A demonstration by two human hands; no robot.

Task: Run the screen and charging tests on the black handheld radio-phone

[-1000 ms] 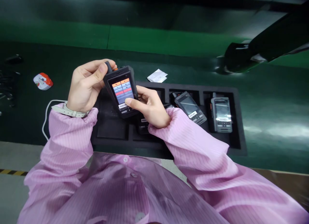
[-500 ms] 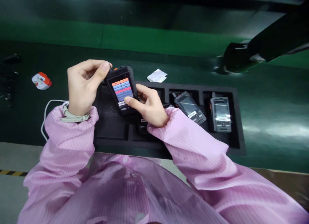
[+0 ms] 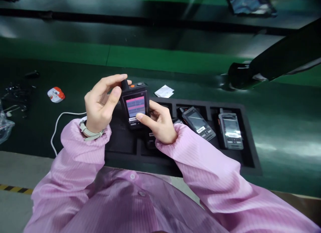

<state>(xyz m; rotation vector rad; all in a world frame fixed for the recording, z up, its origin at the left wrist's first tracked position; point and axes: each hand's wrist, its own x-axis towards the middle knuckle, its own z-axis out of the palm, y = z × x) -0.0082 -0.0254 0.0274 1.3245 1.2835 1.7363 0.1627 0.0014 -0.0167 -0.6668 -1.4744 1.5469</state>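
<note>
A black handheld radio (image 3: 136, 104) with a lit, coloured screen and an orange button on top is held over a black foam tray (image 3: 250, 139). My right hand (image 3: 160, 122) grips its lower right side, the thumb lying across the bottom of the screen. My left hand (image 3: 104, 102) is at its upper left corner, fingers and thumb around the stubby antenna (image 3: 124, 85). Two more radios lie in the tray to the right, one tilted (image 3: 198, 122) and one nearly straight (image 3: 231, 130). Another device sits partly hidden under my right hand.
A folded white paper (image 3: 164, 91) lies behind the tray. On the left are a red and white object (image 3: 56, 94), a white cable (image 3: 56, 126) and dark tangled cables (image 3: 18, 96). A black arm (image 3: 276, 55) reaches in from the upper right.
The radio has turned more upright, showing its top face. My left fingers have shifted around the antenna. The view has moved, so everything sits lower in it.
</note>
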